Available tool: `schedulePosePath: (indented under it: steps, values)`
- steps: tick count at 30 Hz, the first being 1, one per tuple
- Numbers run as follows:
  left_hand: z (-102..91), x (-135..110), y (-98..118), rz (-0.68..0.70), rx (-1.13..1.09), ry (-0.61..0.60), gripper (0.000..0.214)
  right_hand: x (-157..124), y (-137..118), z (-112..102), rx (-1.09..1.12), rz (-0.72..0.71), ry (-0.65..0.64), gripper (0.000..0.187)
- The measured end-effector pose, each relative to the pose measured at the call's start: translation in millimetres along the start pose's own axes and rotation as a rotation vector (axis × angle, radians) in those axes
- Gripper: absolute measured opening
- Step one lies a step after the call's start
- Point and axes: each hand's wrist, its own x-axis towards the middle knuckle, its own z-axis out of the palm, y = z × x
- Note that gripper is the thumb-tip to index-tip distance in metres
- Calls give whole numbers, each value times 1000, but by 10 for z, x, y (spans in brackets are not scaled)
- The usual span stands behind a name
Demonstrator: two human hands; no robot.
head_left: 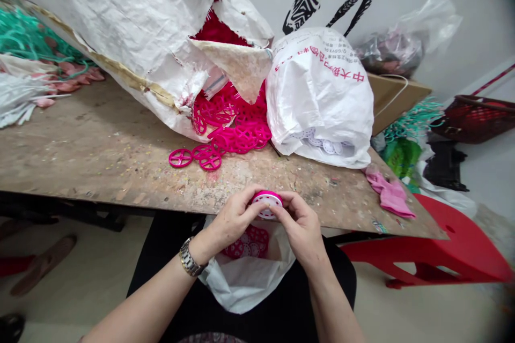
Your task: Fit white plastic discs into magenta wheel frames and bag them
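A round white plastic disc with small holes, rimmed by a pink ring [267, 204], is pinched between both my hands above the table's front edge. My left hand [237, 213] grips its left side, thumb on the white face. On the right side, the fingers of my right hand [301, 225] close round the rim. Below them, a white sack [245, 284] lies open on my lap with several pink-and-white discs [251, 244] inside. Loose pink spoked rings [210, 159] lie on the table beyond my left hand.
A large torn white sack [132, 27] spills a heap of pink rings [241, 128] onto the table [100, 144]. Beside it stands a white bag [317, 96] holding white discs [330, 146]. A pink cloth [390, 194] lies at the right edge, near a red stool [450, 246].
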Motion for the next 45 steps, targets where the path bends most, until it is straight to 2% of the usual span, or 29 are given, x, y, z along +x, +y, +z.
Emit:
schedulePosePath:
  steps: [3, 6, 10, 13, 16, 21, 24, 30, 35, 38, 42, 45]
  values:
    - [24, -21, -8, 36, 78, -3, 18, -17, -16, -2, -94, -45, 15, 9]
    - [65, -37, -33, 49, 115, 52, 18, -23, -19, 12, -151, -78, 46, 7]
    - [62, -24, -26, 1, 92, 60, 21, 8, -2, 25, -73, -15, 26, 10]
    - [27, -13, -22, -78, -4, -39, 19, 46, 29, 19, 17, 70, 42, 15]
    - [23, -17, -53, -181, -181, -132, 34, 67, 52, 11, 84, 98, 96, 20]
    - [60, -26, -83, -193, -282, -52, 37, 32, 30, 22, 116, 64, 26, 27]
    - [66, -41, -61, -177, -242, -27, 39, -6, 5, 47, 67, 21, 11, 27]
    - [73, -63, -41, -137, -147, 17, 38, -31, 25, 114, 34, 1, 113, 20]
    - [38, -28, -67, -172, -138, -33, 46, -2, 66, 106, 88, 32, 63, 23]
    - [16, -35, -79, -186, -115, -60, 51, 11, 58, 83, 39, 23, 48, 28]
    - [4, -71, -52, -102, 36, -106, 46, -15, 49, 63, -91, -10, 60, 26]
    - [-21, -83, 16, 8, 161, -132, 43, -54, 63, 45, -73, -3, 57, 23]
